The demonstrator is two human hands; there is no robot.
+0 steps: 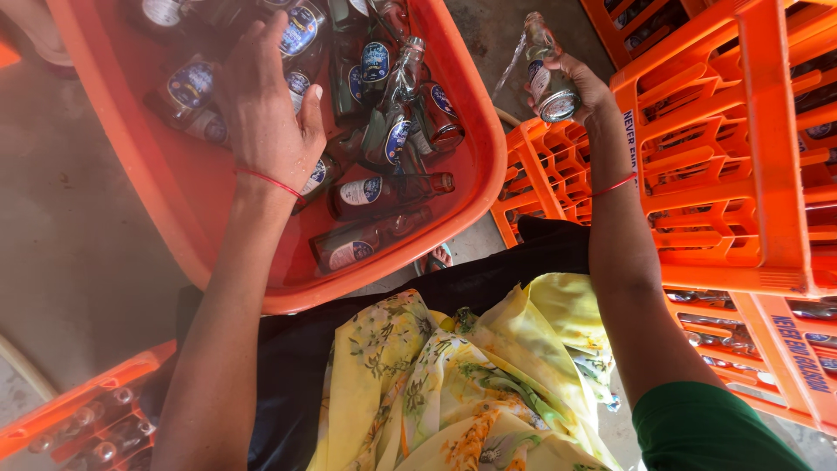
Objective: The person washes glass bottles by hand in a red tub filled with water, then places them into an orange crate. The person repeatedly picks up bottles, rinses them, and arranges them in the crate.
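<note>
Several bottles [384, 192] in tub [475, 166], orange crates [724, 174] beside

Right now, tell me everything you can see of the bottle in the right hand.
The glass bottle is small, clear and looks empty, with a narrow neck and a blue-and-white label round its body. The right hand grips it by the body, tilted so its round base faces the camera and its neck points away. It is held in the air between the orange tub and the stacked orange crates. Nothing but the hand touches it.
</note>
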